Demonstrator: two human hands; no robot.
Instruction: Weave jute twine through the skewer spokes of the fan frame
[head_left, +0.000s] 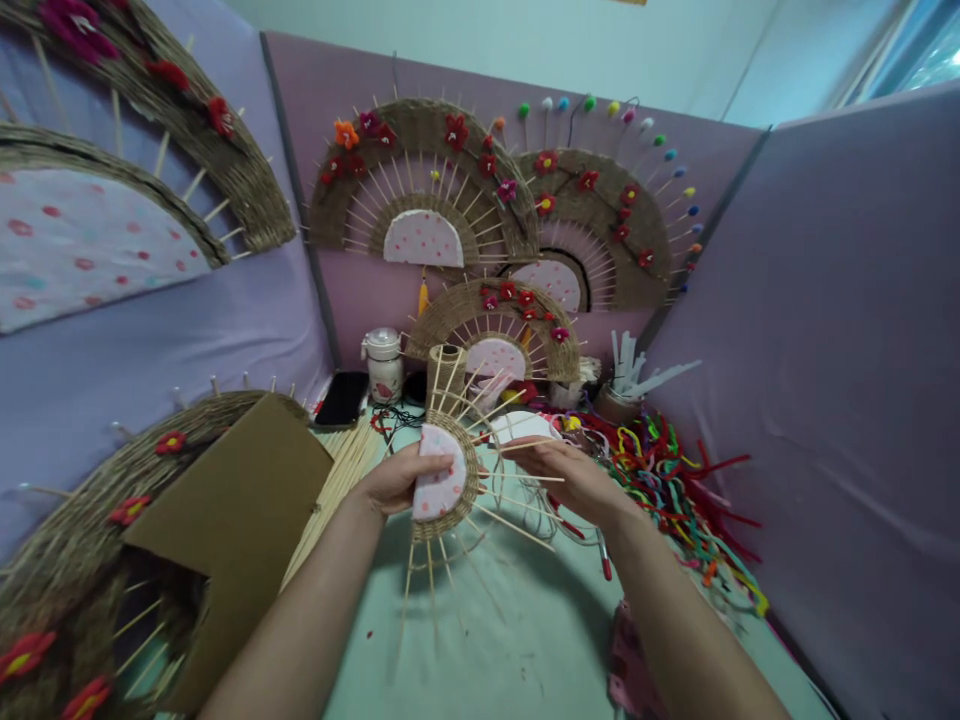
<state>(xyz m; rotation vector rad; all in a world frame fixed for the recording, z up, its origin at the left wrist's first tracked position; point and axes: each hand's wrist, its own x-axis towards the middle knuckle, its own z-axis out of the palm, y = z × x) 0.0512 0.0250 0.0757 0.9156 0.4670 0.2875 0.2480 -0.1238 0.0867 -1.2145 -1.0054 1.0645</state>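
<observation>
A small half-round fan (442, 478) is in my left hand (397, 478), thumb across its spotted cloth centre and the other fingers behind. Its curved edge is wrapped with woven twine, and thin bamboo sticks fan out from it. A loose loop of twine (499, 455) passes around among the sticks. At the right side of the fan, my right hand (562, 468) has its fingers drawn together on the twine, close to the sticks; the fingertips are partly hidden.
Behind stand finished fans (431, 130), a twine spool (448, 375), a white jar (385, 365) and a phone (341, 398). Coloured pipe cleaners (667, 480) pile up on the right. Loose sticks (334, 490) and a cardboard piece (232, 500) lie on the left.
</observation>
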